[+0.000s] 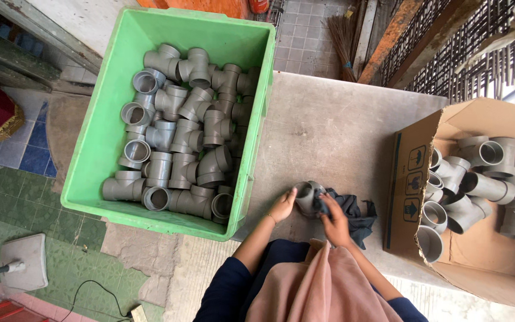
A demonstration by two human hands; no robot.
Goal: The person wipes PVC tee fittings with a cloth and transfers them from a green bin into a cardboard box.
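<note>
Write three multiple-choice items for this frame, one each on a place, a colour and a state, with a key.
1. Where is the cardboard box?
A. On the person's right
B. Inside the crate
C. Behind the broom

2. What colour is the crate holding the loose pipe fittings?
A. Red
B. Green
C. Blue

3. What is the right hand doing?
A. Resting empty
B. Pressing a dark cloth against the grey fitting
C. Reaching into the box

Key: 1 A, it sits at the right edge; 2 B, its walls are green; 3 B, the left hand steadies the fitting while the cloth touches it.
</note>
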